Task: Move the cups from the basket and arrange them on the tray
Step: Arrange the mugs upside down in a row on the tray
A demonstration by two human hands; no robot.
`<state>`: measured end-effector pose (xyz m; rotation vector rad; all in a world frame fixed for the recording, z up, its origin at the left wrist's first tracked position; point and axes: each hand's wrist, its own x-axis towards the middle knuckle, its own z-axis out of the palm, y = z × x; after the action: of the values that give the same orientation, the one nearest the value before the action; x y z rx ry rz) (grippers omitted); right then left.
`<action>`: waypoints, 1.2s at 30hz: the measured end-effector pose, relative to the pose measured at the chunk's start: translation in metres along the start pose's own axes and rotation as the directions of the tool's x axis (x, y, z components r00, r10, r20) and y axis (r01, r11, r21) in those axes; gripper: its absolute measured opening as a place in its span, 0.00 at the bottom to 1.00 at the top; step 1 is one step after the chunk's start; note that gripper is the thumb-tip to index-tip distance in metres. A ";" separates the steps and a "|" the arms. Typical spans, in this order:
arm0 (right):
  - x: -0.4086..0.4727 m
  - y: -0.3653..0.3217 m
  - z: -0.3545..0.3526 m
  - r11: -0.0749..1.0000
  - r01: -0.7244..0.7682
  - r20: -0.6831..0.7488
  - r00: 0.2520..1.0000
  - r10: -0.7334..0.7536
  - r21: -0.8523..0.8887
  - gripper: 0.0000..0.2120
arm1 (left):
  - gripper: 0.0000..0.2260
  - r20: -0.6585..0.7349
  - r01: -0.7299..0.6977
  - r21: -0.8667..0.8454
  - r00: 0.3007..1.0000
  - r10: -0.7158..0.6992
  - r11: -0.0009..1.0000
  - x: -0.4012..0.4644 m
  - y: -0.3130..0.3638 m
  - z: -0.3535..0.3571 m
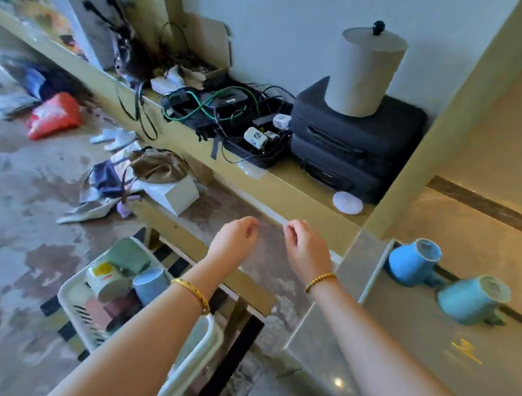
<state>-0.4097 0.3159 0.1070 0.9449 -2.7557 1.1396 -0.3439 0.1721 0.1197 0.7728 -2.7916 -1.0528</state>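
A white plastic basket sits low at the lower left and holds several cups: a pale green one, a white and yellow one and a light blue one. Two blue cups stand upside down on the shiny tray at the right. My left hand hangs above the bench with fingers loosely curled, holding nothing. My right hand is beside it, fingers also loosely curled and empty. Both hands are between basket and tray.
A yellow ledge along the wall carries two stacked black cases, a grey lidded canister, and a box of tangled cables. A low bench holds a white box and bags. A red bag lies on the floor.
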 end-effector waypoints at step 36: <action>0.122 -0.155 0.427 0.907 0.410 0.930 0.363 -0.062 -0.099 0.29 | 0.25 0.012 0.766 0.097 0.638 -0.770 0.636 0.004 -0.395 -0.053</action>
<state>-0.3369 -0.1097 -0.0798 2.4039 -3.0798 -0.0465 -0.1636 -0.1153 -0.0902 2.1050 -2.5349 -1.0120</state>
